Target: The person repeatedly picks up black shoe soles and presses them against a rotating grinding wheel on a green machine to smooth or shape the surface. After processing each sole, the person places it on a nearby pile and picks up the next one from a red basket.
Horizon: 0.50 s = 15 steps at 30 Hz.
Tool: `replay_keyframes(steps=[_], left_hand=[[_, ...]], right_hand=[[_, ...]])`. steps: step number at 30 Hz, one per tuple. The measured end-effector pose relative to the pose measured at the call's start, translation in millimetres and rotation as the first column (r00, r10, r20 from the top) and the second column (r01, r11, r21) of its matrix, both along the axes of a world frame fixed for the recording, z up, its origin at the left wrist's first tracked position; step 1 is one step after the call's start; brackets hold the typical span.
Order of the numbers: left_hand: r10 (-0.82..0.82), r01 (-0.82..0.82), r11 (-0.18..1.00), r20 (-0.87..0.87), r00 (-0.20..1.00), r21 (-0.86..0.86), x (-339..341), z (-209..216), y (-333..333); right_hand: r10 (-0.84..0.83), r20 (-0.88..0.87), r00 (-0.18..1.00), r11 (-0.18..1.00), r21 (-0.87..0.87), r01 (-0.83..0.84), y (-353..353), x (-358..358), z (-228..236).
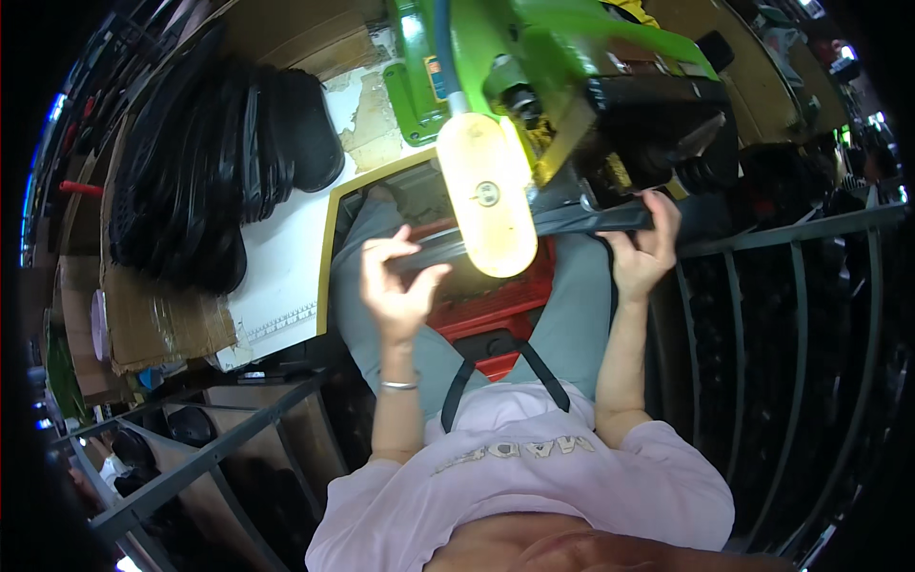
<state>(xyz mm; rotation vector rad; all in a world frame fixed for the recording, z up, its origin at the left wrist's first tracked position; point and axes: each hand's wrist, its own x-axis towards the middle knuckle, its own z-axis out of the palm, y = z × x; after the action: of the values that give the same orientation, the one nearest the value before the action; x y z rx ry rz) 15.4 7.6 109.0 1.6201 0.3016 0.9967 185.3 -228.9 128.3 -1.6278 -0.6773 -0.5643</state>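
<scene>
A long, thin dark strip (593, 220) stretches between my two hands, slightly blurred, and its middle is hidden behind a bright yellow oval lamp head (510, 238). At its left end, my left hand (393, 294) has thumb and fingers curled around the strip. My right hand (645, 250) grips the other end, close under the black head of a green machine (562, 48). I cannot make out exactly what kind of piece the strip is. Both hands are above my lap, with the forearms coming up from below.
Black shoe soles (303, 129) stand stacked on the white table (276, 257) at left, beside a cardboard box (167, 319). Metal rails (801, 234) run along the right, and a metal rack (205, 458) stands at lower left. Something red (496, 315) lies between my knees.
</scene>
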Motion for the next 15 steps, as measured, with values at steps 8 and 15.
replay_keyframes(steps=[8,15], left_hand=[[0.133,-0.149,0.951,0.076,0.988,0.272,71,9,-61],[0.142,-0.139,0.964,0.002,0.990,0.225,43,-6,-26]], right_hand=[[-0.032,-0.100,0.994,0.986,0.161,0.047,-75,54,-18],[0.070,-0.119,0.990,0.996,0.065,-0.063,-46,43,-21]])
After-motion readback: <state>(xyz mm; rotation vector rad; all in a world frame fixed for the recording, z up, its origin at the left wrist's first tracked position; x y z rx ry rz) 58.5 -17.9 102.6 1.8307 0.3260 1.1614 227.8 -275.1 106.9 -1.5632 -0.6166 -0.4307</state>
